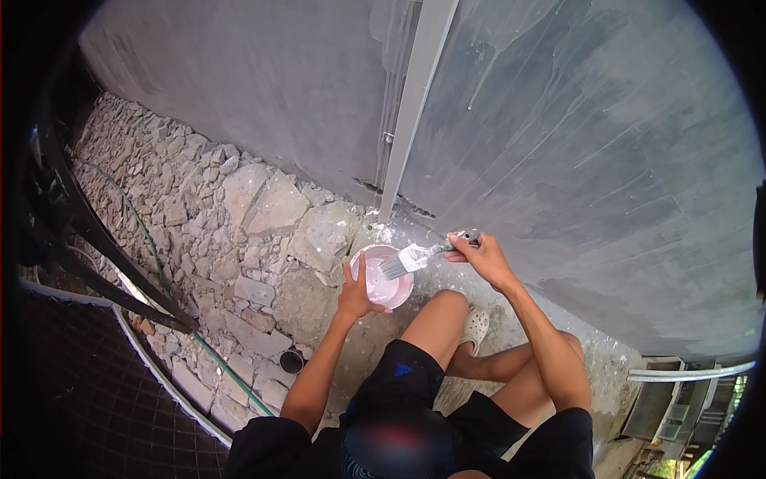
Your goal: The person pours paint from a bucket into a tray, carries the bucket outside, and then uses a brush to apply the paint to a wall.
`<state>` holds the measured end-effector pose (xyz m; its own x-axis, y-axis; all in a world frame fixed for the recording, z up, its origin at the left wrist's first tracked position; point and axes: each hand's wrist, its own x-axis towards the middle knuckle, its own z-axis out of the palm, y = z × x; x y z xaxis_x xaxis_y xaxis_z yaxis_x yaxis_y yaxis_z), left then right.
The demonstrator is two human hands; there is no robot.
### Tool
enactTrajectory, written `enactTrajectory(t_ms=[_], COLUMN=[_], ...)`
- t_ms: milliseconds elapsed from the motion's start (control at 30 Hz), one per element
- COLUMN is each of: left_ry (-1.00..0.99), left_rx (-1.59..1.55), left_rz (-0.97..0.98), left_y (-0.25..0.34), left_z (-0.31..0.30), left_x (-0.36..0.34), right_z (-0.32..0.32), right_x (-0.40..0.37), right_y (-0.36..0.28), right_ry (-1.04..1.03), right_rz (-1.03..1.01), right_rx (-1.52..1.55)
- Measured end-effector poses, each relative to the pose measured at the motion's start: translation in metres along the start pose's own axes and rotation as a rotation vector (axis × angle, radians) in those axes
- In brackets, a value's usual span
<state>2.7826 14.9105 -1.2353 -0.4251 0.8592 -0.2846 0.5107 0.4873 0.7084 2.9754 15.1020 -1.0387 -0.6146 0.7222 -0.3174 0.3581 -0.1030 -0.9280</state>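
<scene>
My left hand (357, 294) grips the side of a small round tub (405, 294), its fingers over the rim. Whitish-pink paint (378, 290) lies inside. In my right hand (485, 260) is a wide, paint-smeared paintbrush (414, 257), held by its dark handle. The brush slants down to the left, and its grey bristles reach over the rim into the tub's opening. Both hands are in front of my bent knees, close to the foot of the grey wall (582, 160).
A pale vertical pipe (415, 104) runs down the wall to the ground. Broken stones (239, 263) cover the left side, with a green hose (227, 371) across them. A dark open pipe end (292, 361) sticks up near my left forearm. Black mesh (104, 383) fills the lower left.
</scene>
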Motion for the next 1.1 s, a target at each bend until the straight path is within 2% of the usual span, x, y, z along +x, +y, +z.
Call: enactTrajectory(t_ms=[33,100,167,233,300,367,400,467,767,900,967,1000,1033,1100], left_ry=[-0.015,-0.024,-0.04,-0.051,-0.065,-0.082,-0.086,-0.079,-0.12,-0.115,-0.12,-0.122,-0.125,-0.135], left_rx=[0.001,-0.006,0.0,0.028,0.063,0.066,0.063,0.055,0.072,0.045,0.045,0.051,0.056,0.05], left_rz=[-0.002,0.005,0.015,0.0,-0.002,-0.008,-0.001,0.029,-0.011,0.016,0.014,0.002,-0.011,-0.01], left_y=[-0.003,-0.016,-0.024,-0.019,-0.024,-0.028,-0.029,-0.034,-0.038,-0.037,-0.034,-0.034,-0.034,-0.041], left_z=[0.0,0.002,0.003,0.002,0.008,0.009,0.008,0.01,0.012,0.011,0.01,0.01,0.01,0.016], left_x=[0.002,0.004,0.006,0.007,0.011,0.012,0.013,0.015,0.02,0.019,0.02,0.02,0.019,0.024], right_z=[-0.005,-0.015,-0.021,-0.023,-0.033,-0.04,-0.044,-0.052,-0.058,-0.07,-0.076,-0.08,-0.07,-0.04], right_x=[-0.003,-0.013,-0.03,-0.053,-0.073,-0.095,-0.105,-0.118,-0.118,-0.113,-0.122,-0.13,-0.14,-0.147], right_y=[-0.007,-0.027,-0.052,-0.089,-0.128,-0.171,-0.191,-0.233,-0.365,-0.409,-0.434,-0.444,-0.45,-0.461], right_ry=[0.002,0.073,0.114,0.228,0.258,0.329,0.347,0.423,0.464,0.547,0.694,0.727,0.735,0.916], right_rz=[-0.009,-0.017,-0.092,-0.262,-0.361,-0.591,-0.613,-0.846,-1.251,-1.354,-1.575,-1.586,-1.683,-1.847], right_rx=[-0.009,0.165,0.162,0.199,0.169,0.041,0.04,-0.183,-0.614,-0.821,-1.054,-1.136,-1.131,-1.124])
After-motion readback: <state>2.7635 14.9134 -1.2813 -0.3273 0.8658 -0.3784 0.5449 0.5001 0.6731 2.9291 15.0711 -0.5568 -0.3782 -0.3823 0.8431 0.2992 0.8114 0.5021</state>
